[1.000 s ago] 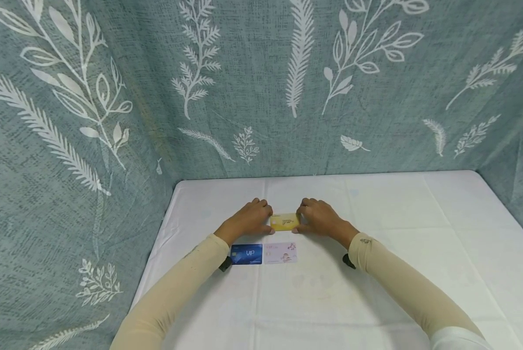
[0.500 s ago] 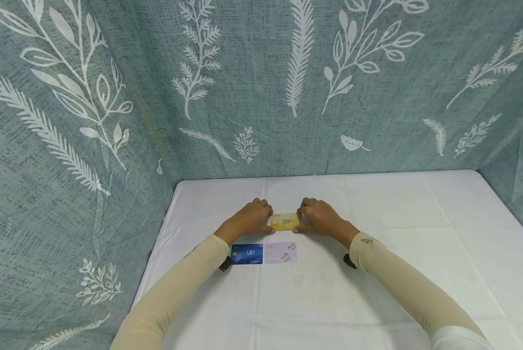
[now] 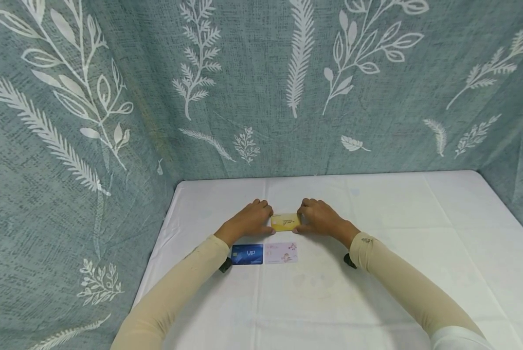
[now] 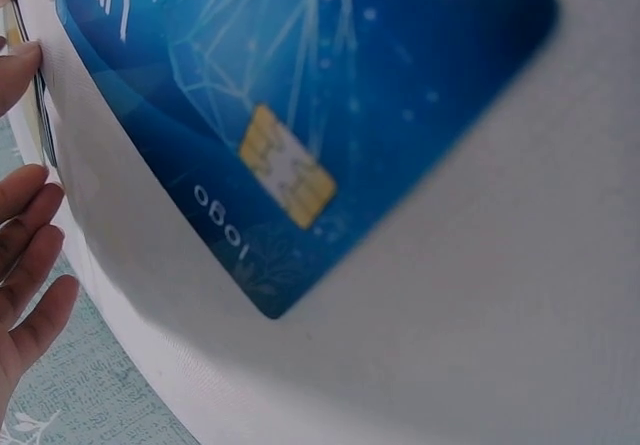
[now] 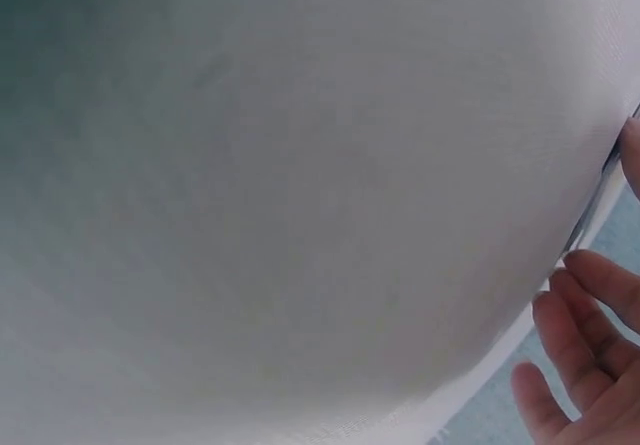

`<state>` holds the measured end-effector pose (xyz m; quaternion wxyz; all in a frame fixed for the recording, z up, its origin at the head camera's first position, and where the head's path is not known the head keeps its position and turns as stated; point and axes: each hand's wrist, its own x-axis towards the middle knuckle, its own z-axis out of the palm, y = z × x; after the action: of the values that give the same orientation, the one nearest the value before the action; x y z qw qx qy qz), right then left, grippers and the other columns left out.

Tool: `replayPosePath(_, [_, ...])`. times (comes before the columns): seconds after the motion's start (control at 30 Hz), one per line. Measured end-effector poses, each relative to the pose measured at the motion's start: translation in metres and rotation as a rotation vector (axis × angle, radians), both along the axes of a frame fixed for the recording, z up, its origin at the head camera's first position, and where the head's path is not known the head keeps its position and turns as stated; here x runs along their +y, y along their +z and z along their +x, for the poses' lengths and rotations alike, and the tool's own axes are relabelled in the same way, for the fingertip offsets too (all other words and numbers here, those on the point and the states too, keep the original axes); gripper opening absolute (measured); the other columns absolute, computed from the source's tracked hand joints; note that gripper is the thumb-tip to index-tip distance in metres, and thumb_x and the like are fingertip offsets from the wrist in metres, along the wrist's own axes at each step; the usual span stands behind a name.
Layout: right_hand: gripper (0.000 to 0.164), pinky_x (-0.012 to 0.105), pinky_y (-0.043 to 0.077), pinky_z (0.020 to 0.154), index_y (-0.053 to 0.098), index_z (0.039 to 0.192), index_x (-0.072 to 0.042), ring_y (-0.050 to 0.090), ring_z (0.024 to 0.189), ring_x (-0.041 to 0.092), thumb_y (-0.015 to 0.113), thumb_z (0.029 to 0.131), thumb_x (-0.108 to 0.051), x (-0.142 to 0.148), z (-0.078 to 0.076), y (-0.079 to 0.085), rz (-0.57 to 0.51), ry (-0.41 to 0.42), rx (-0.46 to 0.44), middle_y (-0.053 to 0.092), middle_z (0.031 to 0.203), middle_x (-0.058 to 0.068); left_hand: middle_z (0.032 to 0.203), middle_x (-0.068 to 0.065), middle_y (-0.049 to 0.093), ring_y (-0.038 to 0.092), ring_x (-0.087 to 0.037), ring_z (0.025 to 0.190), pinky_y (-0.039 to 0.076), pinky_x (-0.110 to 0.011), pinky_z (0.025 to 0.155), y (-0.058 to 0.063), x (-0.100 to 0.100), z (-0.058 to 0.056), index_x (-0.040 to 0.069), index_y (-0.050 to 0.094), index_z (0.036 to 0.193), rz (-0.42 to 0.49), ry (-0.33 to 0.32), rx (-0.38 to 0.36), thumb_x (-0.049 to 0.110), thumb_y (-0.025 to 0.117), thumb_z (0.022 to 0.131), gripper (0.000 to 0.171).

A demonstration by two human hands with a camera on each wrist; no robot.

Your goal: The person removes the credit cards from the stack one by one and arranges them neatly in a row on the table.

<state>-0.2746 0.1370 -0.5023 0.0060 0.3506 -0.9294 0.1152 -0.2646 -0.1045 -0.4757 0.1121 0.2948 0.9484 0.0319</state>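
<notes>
And here's the L hand (image 3: 249, 219), thumb & fingers pinching the left end of a yellow rect. card (image 3: 286, 222); R hand (image 3: 321, 218) has the right end pinched likewise, card btwn 'em on a white cloth-covered tbl (image 3: 397, 272). Nearer, lying flat: a dark-blue rect. VIP card (image 3: 247, 254) at left, a pale-pink flower-print rect. card (image 3: 281, 253) just right. Far side: grey-green leaf-print fabric (image 3: 261, 87).

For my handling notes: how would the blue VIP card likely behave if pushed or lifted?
The blue VIP card would probably stay stiff when lifted: it looks flat, without curling. Being thin, it is likely light. Lying flat on the white cloth, it should probably slide rather than roll or tip.
</notes>
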Motion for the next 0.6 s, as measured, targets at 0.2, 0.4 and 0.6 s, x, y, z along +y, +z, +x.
replayPosePath(0.2, [0.052, 0.040, 0.053, 0.083, 0.074, 0.110, -0.003, 0.062, 0.094, 0.022, 0.079, 0.083, -0.048, 0.0008, 0.0000, -0.0017, 0.001, -0.006, 0.007, 0.065, 0.107, 0.009, 0.119, -0.010, 0.063, 0.052, -0.022, 0.101, 0.048, -0.038, 0.097, -0.0010, 0.0003, 0.0002, 0.004, 0.064, 0.127, -0.002, -0.003, 0.007, 0.042, 0.074, 0.090, 0.054])
replayPosePath(0.4, [0.052, 0.039, 0.054, 0.080, 0.074, 0.109, -0.004, 0.063, 0.090, 0.021, 0.079, 0.083, -0.049, 0.0023, 0.0013, -0.0021, 0.001, 0.005, 0.042, 0.066, 0.105, 0.008, 0.120, -0.010, 0.063, 0.053, -0.022, 0.103, 0.048, -0.038, 0.098, -0.0002, 0.0007, 0.0016, 0.004, 0.064, 0.128, 0.004, 0.002, 0.002, 0.043, 0.073, 0.090, 0.055])
replayPosePath(0.6, [0.051, 0.037, 0.054, 0.075, 0.074, 0.105, -0.005, 0.062, 0.085, 0.020, 0.079, 0.083, -0.050, 0.0039, 0.0036, -0.0016, -0.009, 0.029, 0.084, 0.065, 0.102, 0.008, 0.122, -0.009, 0.062, 0.053, -0.022, 0.104, 0.047, -0.038, 0.098, -0.0007, 0.0007, 0.0026, 0.004, 0.063, 0.129, 0.002, -0.009, 0.011, 0.043, 0.073, 0.091, 0.055])
